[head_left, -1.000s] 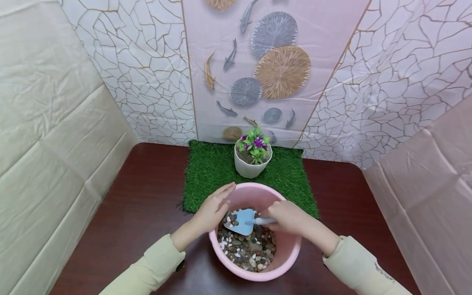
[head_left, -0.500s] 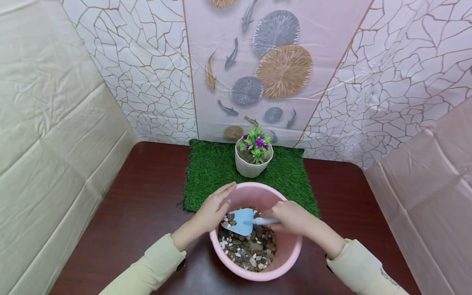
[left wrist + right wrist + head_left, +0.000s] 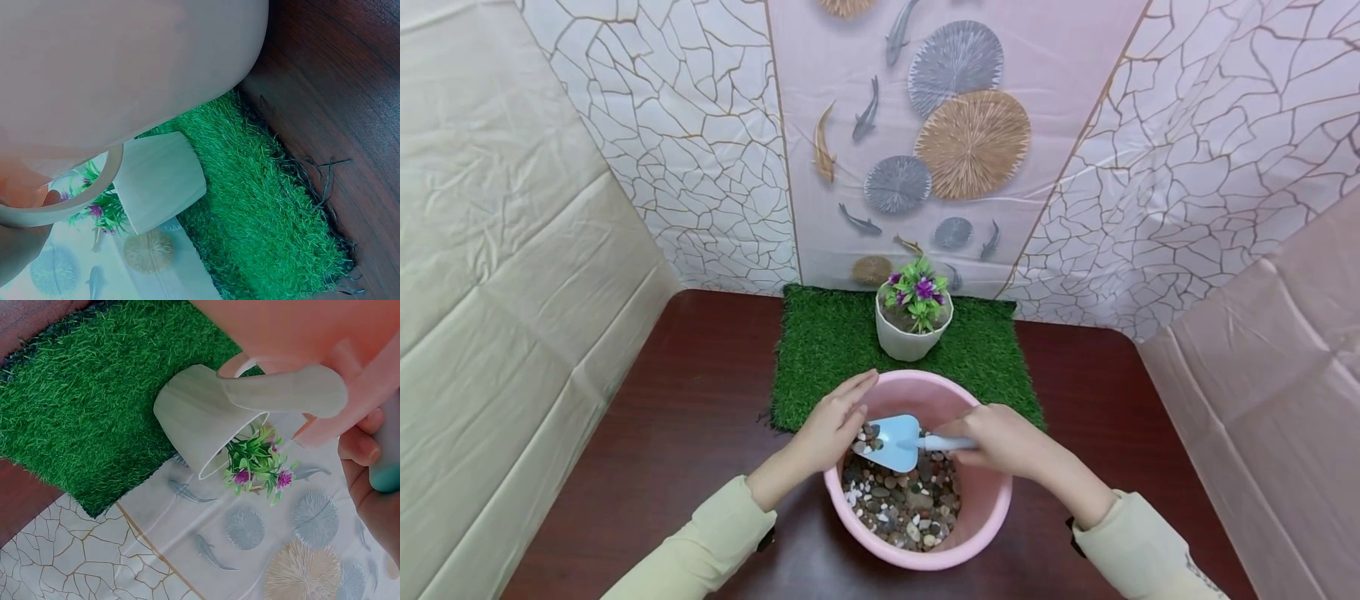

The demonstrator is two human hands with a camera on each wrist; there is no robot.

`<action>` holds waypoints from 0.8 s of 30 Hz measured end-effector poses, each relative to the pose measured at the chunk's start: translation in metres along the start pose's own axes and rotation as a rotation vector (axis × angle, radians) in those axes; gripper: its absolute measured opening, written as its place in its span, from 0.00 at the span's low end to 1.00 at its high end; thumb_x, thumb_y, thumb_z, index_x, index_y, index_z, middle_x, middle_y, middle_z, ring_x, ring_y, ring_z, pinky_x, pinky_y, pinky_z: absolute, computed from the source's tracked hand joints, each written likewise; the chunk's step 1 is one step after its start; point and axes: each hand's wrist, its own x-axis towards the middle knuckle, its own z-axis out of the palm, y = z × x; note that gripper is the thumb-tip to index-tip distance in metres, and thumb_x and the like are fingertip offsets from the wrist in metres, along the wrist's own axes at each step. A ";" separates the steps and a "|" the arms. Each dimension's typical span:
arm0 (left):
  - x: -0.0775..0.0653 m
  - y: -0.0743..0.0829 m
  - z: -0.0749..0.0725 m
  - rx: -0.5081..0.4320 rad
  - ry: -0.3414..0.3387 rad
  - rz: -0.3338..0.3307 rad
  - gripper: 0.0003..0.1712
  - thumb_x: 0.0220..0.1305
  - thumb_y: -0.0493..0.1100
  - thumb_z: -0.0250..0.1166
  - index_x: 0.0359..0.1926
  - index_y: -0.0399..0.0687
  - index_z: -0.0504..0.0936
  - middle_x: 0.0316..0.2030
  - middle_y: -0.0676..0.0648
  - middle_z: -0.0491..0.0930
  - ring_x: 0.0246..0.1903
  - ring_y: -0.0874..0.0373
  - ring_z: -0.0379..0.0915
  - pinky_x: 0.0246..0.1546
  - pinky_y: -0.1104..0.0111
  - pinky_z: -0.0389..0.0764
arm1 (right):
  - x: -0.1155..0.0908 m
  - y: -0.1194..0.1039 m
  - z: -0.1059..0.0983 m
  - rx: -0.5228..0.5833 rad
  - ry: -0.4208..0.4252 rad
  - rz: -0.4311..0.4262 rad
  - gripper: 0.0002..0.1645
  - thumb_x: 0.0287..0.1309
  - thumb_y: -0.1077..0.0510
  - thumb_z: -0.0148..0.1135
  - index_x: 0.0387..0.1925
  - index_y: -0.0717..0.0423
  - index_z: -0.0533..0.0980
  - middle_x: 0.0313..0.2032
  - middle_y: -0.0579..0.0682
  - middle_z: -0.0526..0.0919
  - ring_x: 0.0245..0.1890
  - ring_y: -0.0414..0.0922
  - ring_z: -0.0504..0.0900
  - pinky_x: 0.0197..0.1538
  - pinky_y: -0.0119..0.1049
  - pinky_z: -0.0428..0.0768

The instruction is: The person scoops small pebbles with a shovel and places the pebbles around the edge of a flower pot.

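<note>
My right hand [image 3: 1000, 437] grips the pale grey handle of a small light-blue trowel [image 3: 897, 443] inside a pink plastic tub [image 3: 917, 562]. In the right wrist view, fingers [image 3: 362, 447] wrap the handle at the right edge. The trowel's blade points left and carries several pebbles [image 3: 868, 440] toward its tip. Below it, mixed brown, grey and white pebbles [image 3: 906, 508] cover the tub's bottom. My left hand [image 3: 835, 425] rests on the tub's left rim, fingers straight along it and thumb toward the inside. Only part of that hand shows in the left wrist view.
Behind the tub a white pot [image 3: 907, 343] with green leaves and purple flowers stands on a green artificial grass mat [image 3: 827, 342]. The mat lies on a dark red-brown table [image 3: 700, 417]. Patterned cloth walls [image 3: 722, 150] enclose the back and sides.
The trowel and my right hand have risen slightly, with pebbles still on the blade. My left hand stays at the rim.
</note>
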 end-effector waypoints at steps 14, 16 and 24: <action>-0.001 -0.001 0.001 -0.003 -0.006 -0.012 0.27 0.68 0.34 0.49 0.67 0.34 0.63 0.68 0.39 0.62 0.65 0.45 0.62 0.57 0.54 0.71 | -0.010 0.001 -0.006 -0.009 0.041 -0.021 0.17 0.46 0.60 0.69 0.42 0.46 0.83 0.31 0.39 0.86 0.27 0.33 0.80 0.31 0.31 0.80; -0.001 -0.001 0.000 -0.003 -0.006 -0.008 0.27 0.68 0.35 0.49 0.67 0.35 0.63 0.68 0.39 0.62 0.65 0.45 0.62 0.60 0.54 0.70 | -0.012 0.001 -0.008 -0.012 0.043 -0.014 0.16 0.46 0.60 0.69 0.41 0.46 0.84 0.29 0.38 0.85 0.26 0.32 0.79 0.30 0.30 0.79; -0.001 -0.002 0.000 -0.001 -0.001 0.000 0.27 0.68 0.35 0.49 0.67 0.35 0.63 0.67 0.39 0.62 0.66 0.44 0.59 0.66 0.53 0.62 | -0.018 0.002 -0.014 -0.020 0.040 0.008 0.09 0.46 0.61 0.68 0.32 0.45 0.81 0.23 0.35 0.79 0.22 0.29 0.72 0.26 0.26 0.74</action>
